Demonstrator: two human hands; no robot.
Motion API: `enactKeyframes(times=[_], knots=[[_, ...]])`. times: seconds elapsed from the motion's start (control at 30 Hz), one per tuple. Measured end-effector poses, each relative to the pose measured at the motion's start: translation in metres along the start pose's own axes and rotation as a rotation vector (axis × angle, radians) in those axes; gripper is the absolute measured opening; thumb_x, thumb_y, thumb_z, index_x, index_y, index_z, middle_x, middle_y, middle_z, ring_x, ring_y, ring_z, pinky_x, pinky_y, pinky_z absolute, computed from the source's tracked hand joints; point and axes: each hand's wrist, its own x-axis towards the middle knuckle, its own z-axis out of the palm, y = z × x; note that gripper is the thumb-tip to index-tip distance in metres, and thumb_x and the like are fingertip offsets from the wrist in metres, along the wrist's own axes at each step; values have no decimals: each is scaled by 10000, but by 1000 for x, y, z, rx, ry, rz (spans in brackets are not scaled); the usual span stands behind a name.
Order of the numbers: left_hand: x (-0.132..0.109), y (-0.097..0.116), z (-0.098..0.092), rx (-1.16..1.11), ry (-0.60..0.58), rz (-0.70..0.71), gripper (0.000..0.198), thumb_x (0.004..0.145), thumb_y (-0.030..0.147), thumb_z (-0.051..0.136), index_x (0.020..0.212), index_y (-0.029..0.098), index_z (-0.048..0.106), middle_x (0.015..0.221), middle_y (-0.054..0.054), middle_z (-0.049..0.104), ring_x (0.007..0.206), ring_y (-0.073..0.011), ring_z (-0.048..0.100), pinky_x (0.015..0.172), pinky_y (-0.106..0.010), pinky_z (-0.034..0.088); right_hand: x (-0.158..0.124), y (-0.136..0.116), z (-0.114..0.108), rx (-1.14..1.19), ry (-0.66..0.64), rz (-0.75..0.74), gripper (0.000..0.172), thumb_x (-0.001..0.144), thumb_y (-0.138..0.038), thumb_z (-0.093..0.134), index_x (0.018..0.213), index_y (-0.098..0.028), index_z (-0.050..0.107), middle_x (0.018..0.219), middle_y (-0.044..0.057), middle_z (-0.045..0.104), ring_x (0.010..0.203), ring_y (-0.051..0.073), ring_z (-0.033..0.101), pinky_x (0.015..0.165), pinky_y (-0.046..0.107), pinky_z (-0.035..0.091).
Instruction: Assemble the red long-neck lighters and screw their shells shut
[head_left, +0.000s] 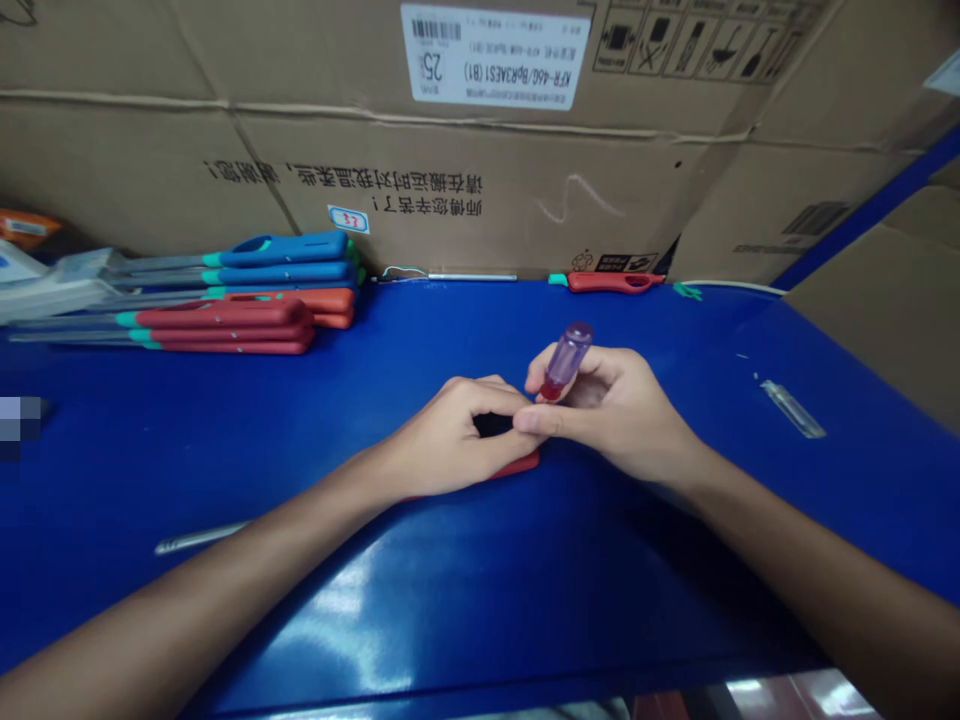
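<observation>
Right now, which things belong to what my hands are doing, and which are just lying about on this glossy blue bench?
In hand: clear purple plastic handle in right hand; red plastic piece under left hand.
Lying about: stacked red and blue handled tools; loose metal rod; small clear tube.

Ahead of our left hand (450, 442) and right hand (619, 415), the blue workbench (480, 620) gave us room to pass forward as far as the cardboard carton (480, 190), which walled off the far side. The purple screwdriver handle (566, 360) stood up from our right fingers, in the way directly above them. To the left, stacked red and blue-handled tools (225, 320) blocked the way, though a hand could pass between them and our left hand. A metal rod (199, 537) lay beside our left forearm, and a small shiny strip (791, 408) lay well right of our right hand. A red-handled tool (607, 282) sat against the carton.
</observation>
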Motion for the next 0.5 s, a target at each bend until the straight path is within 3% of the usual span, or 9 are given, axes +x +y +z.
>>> enactKeyframes(times=[0.07, 0.2, 0.27, 0.4, 0.5], knots=[[0, 0, -1, 17, -4, -1, 260, 894, 222, 606, 650, 143, 649, 638, 13, 572, 659, -116, 536, 655, -238, 428, 0, 1, -1, 18, -38, -17, 325, 587, -275, 931, 775, -192, 680, 773, -20, 629, 715, 130, 572, 628, 255, 472], [0, 0, 0, -5, 19, 0, 256, 918, 254, 585, 715, 140, 691, 688, -6, 615, 709, -134, 560, 699, -254, 448, 0, -2, -5, 22, -174, -19, 200, 740, -336, 836, 841, -198, 732, 983, 35, 676, 868, 170, 626, 715, 290, 503], [-1, -1, 1, -23, 18, -1, 246, 919, 247, 582, 731, 133, 692, 738, -21, 640, 729, -138, 569, 703, -256, 453, 1, -2, -3, 33, -122, 6, 223, 731, -371, 839, 761, -184, 721, 937, 33, 675, 808, 157, 621, 700, 295, 508], [-1, 0, 0, 5, 15, 13, 233, 885, 188, 603, 662, 134, 648, 671, 7, 596, 670, -112, 543, 659, -231, 432, 0, 2, 4, 81, 15, 30, 356, 552, -340, 943, 682, -182, 653, 741, -20, 631, 668, 124, 573, 637, 277, 498], [0, 1, 0, 28, 20, 27, 242, 887, 185, 605, 652, 138, 643, 614, 31, 548, 619, -93, 501, 616, -213, 404, 1, 1, 3, 74, -42, -6, 325, 588, -340, 928, 765, -194, 698, 814, 1, 675, 754, 152, 615, 670, 283, 508]])
